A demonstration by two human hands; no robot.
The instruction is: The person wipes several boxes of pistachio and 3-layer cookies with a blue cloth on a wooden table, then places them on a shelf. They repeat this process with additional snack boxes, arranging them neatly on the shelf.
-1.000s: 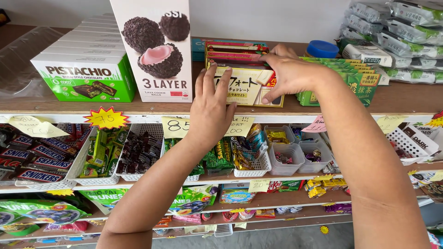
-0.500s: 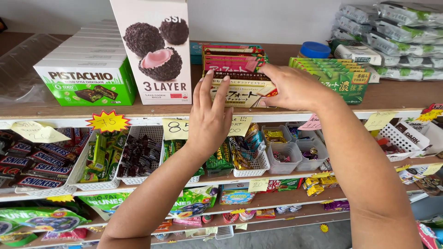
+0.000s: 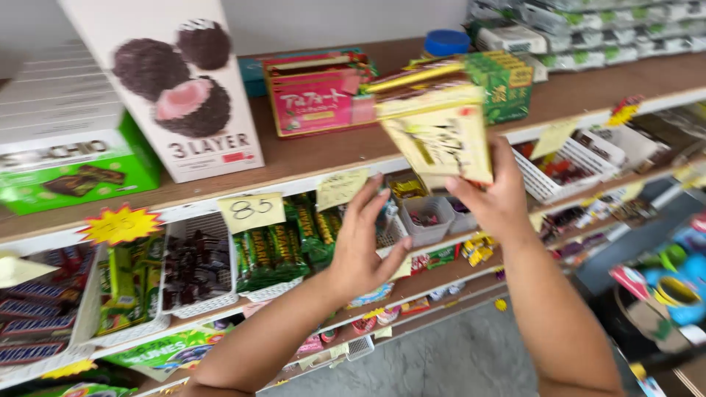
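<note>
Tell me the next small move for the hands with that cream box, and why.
Probably bring the open left hand up under the cream box. Only the right hand holds it, by its lower edge, tilted in the air in front of the shelf.

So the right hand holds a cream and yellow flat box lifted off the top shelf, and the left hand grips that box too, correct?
Not quite. The head view shows the right hand holding the cream and yellow flat box lifted off the top shelf, but the left hand has no grip on it: it is open, fingers spread, below and beside the box, holding nothing.
</note>
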